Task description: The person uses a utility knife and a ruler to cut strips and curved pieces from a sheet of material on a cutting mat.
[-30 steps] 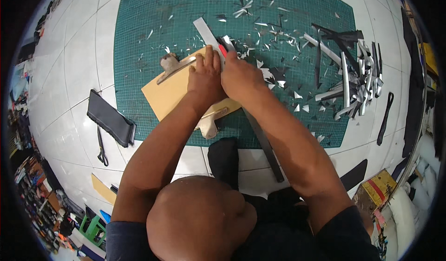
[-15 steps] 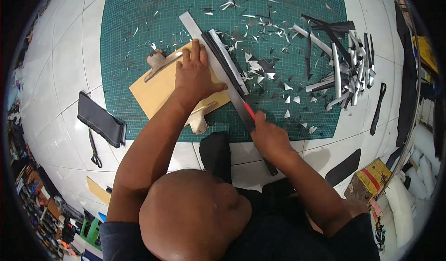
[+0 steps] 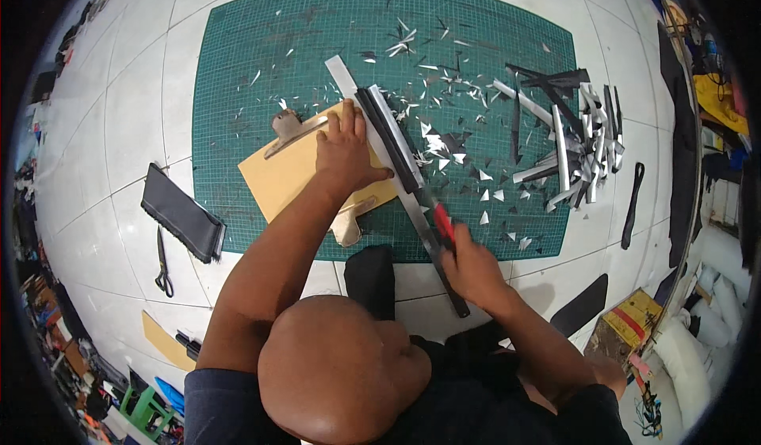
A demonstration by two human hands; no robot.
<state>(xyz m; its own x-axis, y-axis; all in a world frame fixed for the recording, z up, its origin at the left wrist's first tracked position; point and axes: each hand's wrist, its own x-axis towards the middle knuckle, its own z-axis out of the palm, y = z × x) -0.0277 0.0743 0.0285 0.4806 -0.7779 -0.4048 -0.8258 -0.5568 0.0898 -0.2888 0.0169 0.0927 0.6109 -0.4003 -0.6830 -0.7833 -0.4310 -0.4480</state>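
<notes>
My left hand lies flat with fingers spread on a tan board, its fingertips and thumb at the edge of a long metal ruler. Two metal bulldog clips grip the board, one clip at its far side and another clip at its near side. Along the ruler's right side lies a layered black-and-white strip. My right hand is closed around a red-handled cutter knife, beside the ruler's near part. Motion smears the knife, and its blade is hard to make out.
A green cutting mat lies beneath, strewn with small black and white scraps. Cut strips pile up at its right edge. On the tiled floor are a folded black piece, scissors and a black strap-like piece.
The whole view has shifted, so the scene sits lower in the picture. The knife appears slightly off the ruler, to its right. My left hand keeps its place on the board.
</notes>
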